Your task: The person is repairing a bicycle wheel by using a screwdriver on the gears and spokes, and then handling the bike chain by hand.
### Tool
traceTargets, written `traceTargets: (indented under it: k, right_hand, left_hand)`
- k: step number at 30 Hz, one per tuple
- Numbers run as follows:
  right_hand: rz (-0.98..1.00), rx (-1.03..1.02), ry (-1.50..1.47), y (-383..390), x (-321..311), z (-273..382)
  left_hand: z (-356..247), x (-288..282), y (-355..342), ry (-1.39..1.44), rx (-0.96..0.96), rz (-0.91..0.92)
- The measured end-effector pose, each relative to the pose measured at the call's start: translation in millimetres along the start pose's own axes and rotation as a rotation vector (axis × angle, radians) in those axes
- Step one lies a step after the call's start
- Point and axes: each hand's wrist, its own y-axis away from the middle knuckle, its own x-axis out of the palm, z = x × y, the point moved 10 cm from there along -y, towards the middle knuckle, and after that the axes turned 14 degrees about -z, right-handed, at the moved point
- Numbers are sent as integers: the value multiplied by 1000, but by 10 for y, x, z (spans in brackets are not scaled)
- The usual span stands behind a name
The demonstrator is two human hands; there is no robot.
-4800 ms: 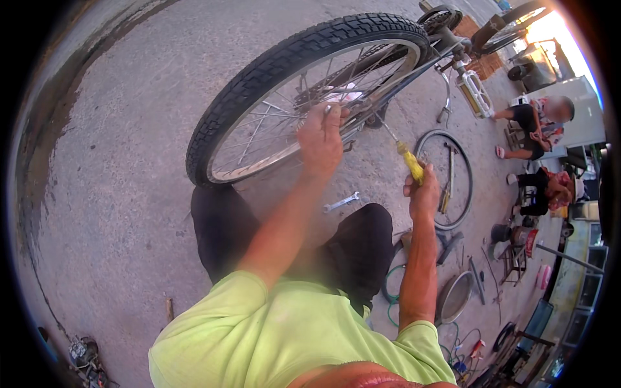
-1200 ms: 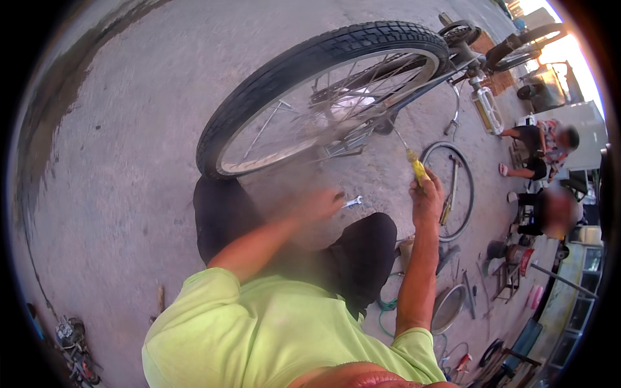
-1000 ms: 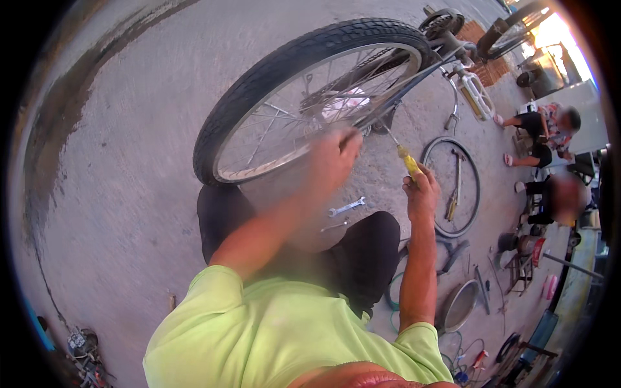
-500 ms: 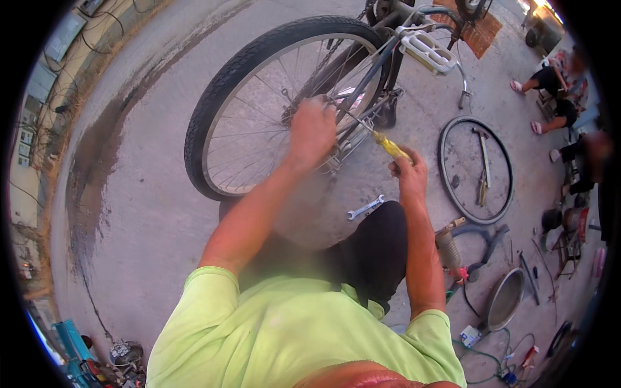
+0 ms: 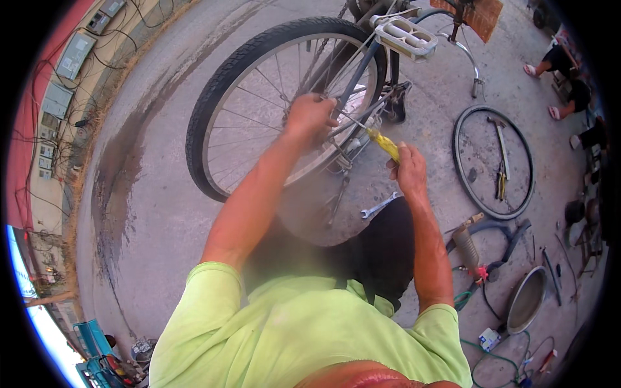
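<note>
An upturned bicycle stands before me, its rear wheel (image 5: 220, 97) with a black tyre and silver spokes. My left hand (image 5: 309, 118) is closed on the wheel's hub area, between the spokes and the blue frame tube. My right hand (image 5: 406, 169) grips a screwdriver with a yellow handle (image 5: 384, 142), whose shaft points up-left toward the hub. A pale pedal (image 5: 406, 36) sticks up above the hub. I wear a yellow-green shirt and dark trousers.
A silver spanner (image 5: 379, 207) lies on the concrete by my knee. To the right lie a loose wheel rim (image 5: 459, 161) with tools inside it, a metal bowl (image 5: 525, 300), a pump and hoses. Other people sit at the far right (image 5: 569, 90).
The view has tilted, showing more of the wheel and a wall at left. My left hand, off the wheel 1.2 s ago, is back at the hub. The right hand keeps the screwdriver.
</note>
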Motion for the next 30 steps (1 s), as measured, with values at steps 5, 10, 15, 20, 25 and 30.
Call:
traceTargets:
  k: [5, 10, 15, 20, 25, 30]
  right_hand:
    - [-43, -141, -25, 76, -63, 147]
    - [-220, -585, -19, 308, -201, 559]
    - [-224, -556, -91, 372, -142, 525]
    - [-178, -400, -124, 317, -95, 334]
    - [-150, -254, -183, 242, -77, 162]
    - [-135, -143, -159, 217, -61, 130]
  left_hand:
    - [47, 9, -57, -3, 61, -23]
    - [48, 16, -42, 8, 108, -43]
    - [27, 12, -11, 5, 155, -76]
    - [55, 16, -37, 84, 132, -119]
    - [16, 39, 10, 91, 103, -85]
    - [35, 30, -21, 22, 110, -72]
